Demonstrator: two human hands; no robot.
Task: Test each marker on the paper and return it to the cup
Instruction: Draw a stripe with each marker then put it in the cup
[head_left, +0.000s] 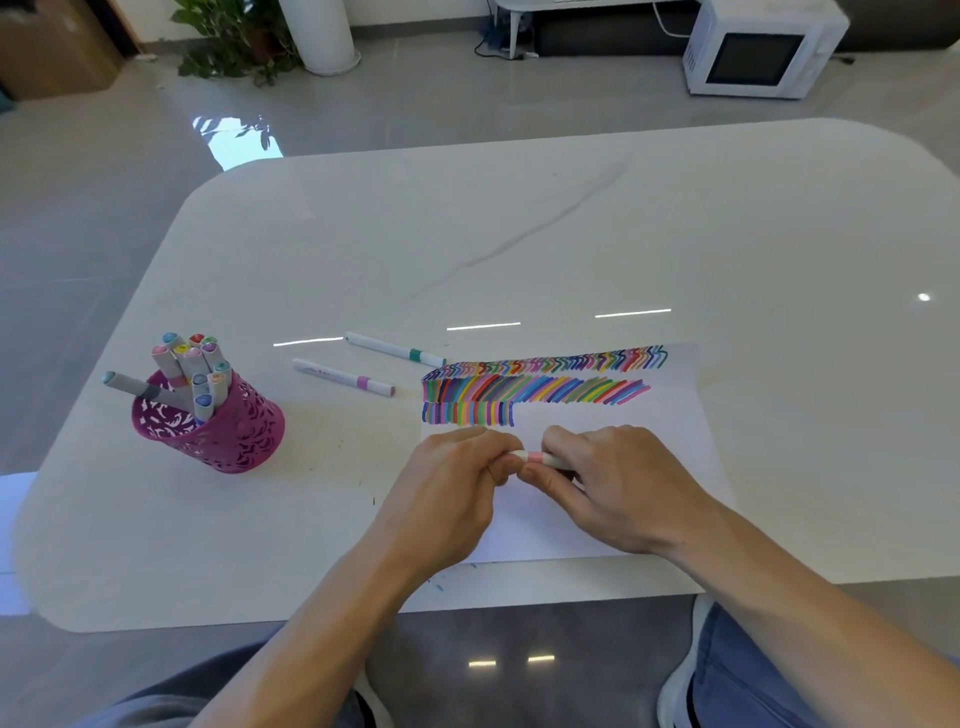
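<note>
Currently we hold the pink marker (535, 458) over the paper (675, 441): left hand (452, 483) fingers pinch its cap end, right hand (618, 478) grips the barrel. Risk: jerky pull, tip smears skin.

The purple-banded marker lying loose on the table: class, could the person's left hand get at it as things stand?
Probably yes, once freed. Only bare table lies between the purple-banded marker and the left hand, which grips the pink-banded marker together with the right hand.
</note>
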